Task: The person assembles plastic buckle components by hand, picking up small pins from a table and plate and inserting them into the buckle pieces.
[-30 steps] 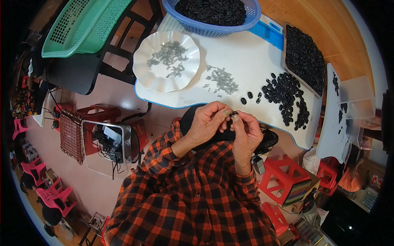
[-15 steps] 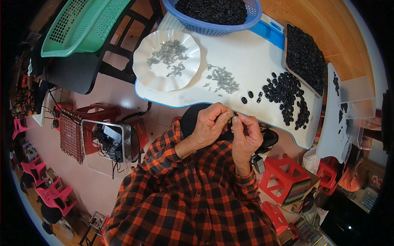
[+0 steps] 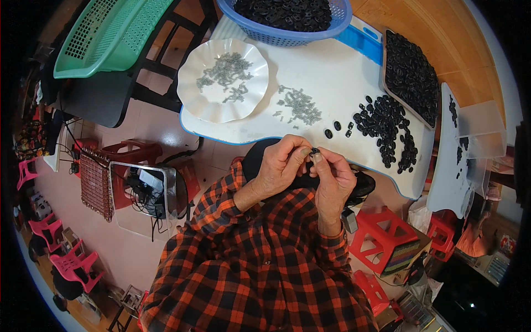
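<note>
Your left hand and right hand pinch one small black part together above the white tabletop, near loose screws.

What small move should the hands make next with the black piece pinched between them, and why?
Probably finish pressing the parts together. Left hand and right hand meet fingertip to fingertip on a small black piece at the white table edge, with loose grey screws and black pieces beyond.

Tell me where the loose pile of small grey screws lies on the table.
In the head view, the loose grey screws lie on the white table just right of the white scalloped plate, left of the heap of black parts.
</note>
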A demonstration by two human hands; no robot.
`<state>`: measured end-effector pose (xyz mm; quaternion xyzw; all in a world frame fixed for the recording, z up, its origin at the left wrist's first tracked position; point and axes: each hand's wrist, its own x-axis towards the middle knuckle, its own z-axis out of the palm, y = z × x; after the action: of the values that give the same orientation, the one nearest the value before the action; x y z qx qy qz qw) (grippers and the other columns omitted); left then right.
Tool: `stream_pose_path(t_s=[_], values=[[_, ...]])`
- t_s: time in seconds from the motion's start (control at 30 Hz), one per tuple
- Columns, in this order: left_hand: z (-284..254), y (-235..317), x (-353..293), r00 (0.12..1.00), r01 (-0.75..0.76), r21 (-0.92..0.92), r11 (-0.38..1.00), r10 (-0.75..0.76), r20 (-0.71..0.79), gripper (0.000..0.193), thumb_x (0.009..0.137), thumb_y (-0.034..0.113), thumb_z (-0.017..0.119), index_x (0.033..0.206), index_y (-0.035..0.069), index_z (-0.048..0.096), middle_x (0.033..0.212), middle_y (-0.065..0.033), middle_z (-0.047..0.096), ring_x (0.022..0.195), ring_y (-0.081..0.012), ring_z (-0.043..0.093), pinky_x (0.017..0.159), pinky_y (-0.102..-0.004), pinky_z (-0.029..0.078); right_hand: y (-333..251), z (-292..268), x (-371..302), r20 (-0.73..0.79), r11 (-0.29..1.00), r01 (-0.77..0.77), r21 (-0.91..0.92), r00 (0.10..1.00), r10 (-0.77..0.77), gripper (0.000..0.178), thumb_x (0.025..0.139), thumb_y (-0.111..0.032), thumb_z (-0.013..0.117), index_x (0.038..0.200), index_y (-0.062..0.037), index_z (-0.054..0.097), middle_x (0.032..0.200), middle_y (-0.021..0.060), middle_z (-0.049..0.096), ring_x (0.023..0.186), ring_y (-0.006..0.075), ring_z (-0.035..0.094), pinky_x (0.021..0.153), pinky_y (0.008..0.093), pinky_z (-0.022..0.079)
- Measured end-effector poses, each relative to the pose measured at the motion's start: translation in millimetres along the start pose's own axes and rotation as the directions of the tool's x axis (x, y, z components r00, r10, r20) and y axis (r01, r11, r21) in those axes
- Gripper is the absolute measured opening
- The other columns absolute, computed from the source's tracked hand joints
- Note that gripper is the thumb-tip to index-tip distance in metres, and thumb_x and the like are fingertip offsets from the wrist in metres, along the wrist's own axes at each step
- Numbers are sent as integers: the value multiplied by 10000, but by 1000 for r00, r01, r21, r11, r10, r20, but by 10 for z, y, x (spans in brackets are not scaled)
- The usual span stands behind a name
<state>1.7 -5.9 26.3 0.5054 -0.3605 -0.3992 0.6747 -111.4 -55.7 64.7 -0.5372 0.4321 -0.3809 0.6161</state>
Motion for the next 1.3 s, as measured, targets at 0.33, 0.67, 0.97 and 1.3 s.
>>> stream_pose_path(t_s=[0.33,0.67,0.97,1.3], values=[[-8,-28,14,997,-73,195,978,78,-17,99,941,98,510,947,0,521,698,-69,583,558,-110,561,502,-233,444,-60,14,-10,11,1000,-20,4,1000,20,153,858,-17,622,1001,36,628,829,28,632,696,50,549,633,179,464],[13,-28,31,996,-84,228,970,90,-14,101,940,98,507,936,-3,502,698,-95,567,570,-164,567,520,-270,447,29,-7,2,14,986,109,-129,994,-108,136,847,31,618,982,35,624,853,17,603,718,53,547,651,180,454],[4,-48,30,994,-99,267,959,107,-19,108,932,102,512,921,-5,499,724,-140,566,591,-258,583,525,-311,448,122,-28,14,29,924,275,-264,960,-278,147,813,66,634,951,18,627,840,41,592,724,71,538,644,190,444],[34,-76,12,989,-132,291,947,147,-31,115,938,111,505,899,3,507,700,-118,551,572,-220,560,515,-297,435,96,15,7,41,895,316,-314,947,-320,123,814,61,635,930,19,624,828,36,589,700,67,529,624,191,439]])
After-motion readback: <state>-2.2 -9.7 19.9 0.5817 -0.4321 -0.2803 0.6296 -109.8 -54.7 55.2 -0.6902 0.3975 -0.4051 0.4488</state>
